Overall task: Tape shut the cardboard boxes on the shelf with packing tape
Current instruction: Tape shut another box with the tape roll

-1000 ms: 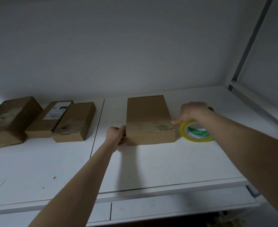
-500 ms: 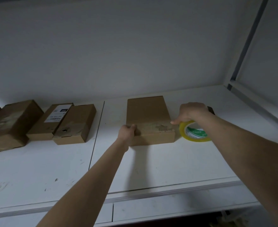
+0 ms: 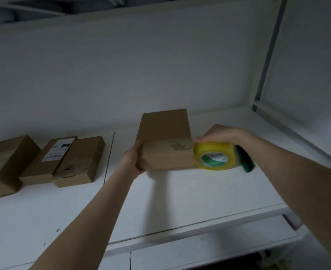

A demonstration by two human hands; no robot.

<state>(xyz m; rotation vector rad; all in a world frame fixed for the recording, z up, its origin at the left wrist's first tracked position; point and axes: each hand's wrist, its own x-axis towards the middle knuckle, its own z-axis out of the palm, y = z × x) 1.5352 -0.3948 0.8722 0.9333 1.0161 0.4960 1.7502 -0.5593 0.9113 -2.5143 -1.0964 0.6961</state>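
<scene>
1. On the white shelf (image 3: 219,197), a brown box (image 3: 165,141) is in the middle.
2. The left hand (image 3: 132,160) grips its near left corner, thumb on top. The other fingers are hidden.
3. The right hand (image 3: 222,134) curls its fingers over a yellow tape roll (image 3: 214,155), which touches the box's right side.
4. More boxes (image 3: 78,160) lie well apart on the left.

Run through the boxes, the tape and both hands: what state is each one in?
Centre box: closed, gripped at its near left corner.
Tape roll: standing on edge against that box's right corner.
Left hand: grips that box's corner.
Right hand: holds the roll from above.
Labelled box: closed, lying flat.
Plain box beside it: closed, flat.
</scene>
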